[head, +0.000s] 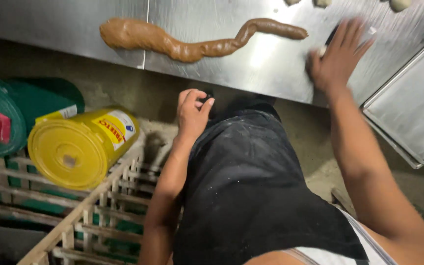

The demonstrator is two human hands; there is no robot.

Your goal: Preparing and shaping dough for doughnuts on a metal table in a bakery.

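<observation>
Long brown dough rope (192, 43), thick at left, thin and curved at right, on steel table (271, 64) near its front edge. Right hand (338, 56) spread flat on the table beside a dark object, blurred; left hand (192, 112) curled at black apron (251, 186), contents unclear. Yellow lidded tub (77, 147) with label lying on slatted crate (89, 221), lower left; steel tray (413, 103) right.

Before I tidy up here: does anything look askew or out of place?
Yes. The yellow bucket lies tipped on its side on the wooden slat crate, lid facing out. On the steel table, the brown dough rope is uneven, thick at its left end.
</observation>
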